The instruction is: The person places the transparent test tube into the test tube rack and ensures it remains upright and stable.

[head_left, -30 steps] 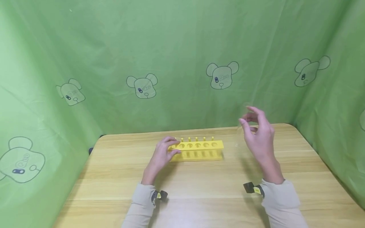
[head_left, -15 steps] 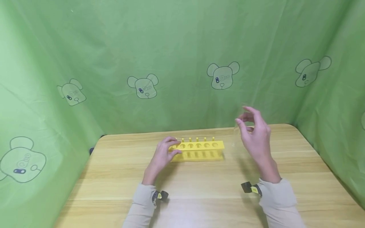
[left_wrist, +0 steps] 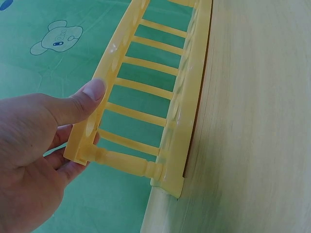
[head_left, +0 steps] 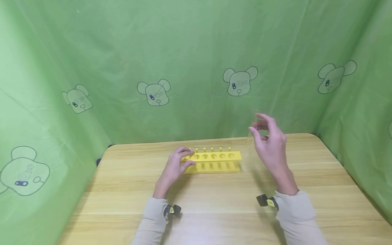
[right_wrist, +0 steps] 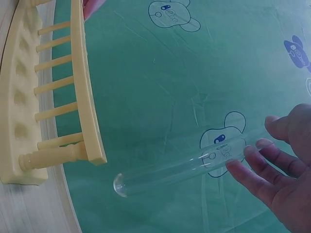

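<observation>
A yellow test tube rack (head_left: 214,156) stands upright on the table, with a row of round holes in its top plate and a row of pegs behind. My left hand (head_left: 176,165) grips the left end of that top plate, thumb at the front in the left wrist view, other fingers partly hidden behind. In my right hand (head_left: 272,146) a clear glass test tube (right_wrist: 165,174) is pinched near its upper end between thumb and fingers. The tube hangs nearly upright, rounded bottom down, just right of the rack and apart from it.
The wooden table (head_left: 214,204) carries the rack near its far edge. Green curtains (head_left: 190,41) with printed bear heads close off the back and both sides. Each wrist bears a strapped-on camera (head_left: 262,200).
My right hand has moved left with the test tube, closer to the rack's right end. The left hand and the rack have stayed put.
</observation>
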The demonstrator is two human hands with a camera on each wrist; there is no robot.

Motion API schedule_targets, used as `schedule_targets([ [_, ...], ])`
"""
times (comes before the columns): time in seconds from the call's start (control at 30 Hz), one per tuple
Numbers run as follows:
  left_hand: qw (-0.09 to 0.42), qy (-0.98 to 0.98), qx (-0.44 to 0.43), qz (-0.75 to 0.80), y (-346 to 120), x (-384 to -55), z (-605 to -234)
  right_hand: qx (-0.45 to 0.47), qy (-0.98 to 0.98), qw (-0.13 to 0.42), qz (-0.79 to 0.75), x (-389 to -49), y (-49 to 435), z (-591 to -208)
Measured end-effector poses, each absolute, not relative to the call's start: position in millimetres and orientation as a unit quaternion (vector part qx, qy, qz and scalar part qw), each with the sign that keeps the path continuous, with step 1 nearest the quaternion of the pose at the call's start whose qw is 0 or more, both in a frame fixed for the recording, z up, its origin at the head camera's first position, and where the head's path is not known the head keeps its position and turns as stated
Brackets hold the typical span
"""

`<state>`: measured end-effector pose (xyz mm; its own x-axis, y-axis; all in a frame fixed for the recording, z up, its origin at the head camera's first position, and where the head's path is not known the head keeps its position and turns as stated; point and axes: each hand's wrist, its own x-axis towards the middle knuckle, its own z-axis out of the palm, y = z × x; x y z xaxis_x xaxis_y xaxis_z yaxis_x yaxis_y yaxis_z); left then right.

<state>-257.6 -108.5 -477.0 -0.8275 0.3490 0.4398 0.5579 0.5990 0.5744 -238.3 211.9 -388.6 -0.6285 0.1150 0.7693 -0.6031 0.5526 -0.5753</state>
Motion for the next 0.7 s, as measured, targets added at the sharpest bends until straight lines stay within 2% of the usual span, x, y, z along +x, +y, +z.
schedule_targets([
  [0.7, 0.135, -0.883, -0.251, -0.373, -108, -258, -476, 0.163, -0.786, 0.391, 0.45, -244, 200, -391],
])
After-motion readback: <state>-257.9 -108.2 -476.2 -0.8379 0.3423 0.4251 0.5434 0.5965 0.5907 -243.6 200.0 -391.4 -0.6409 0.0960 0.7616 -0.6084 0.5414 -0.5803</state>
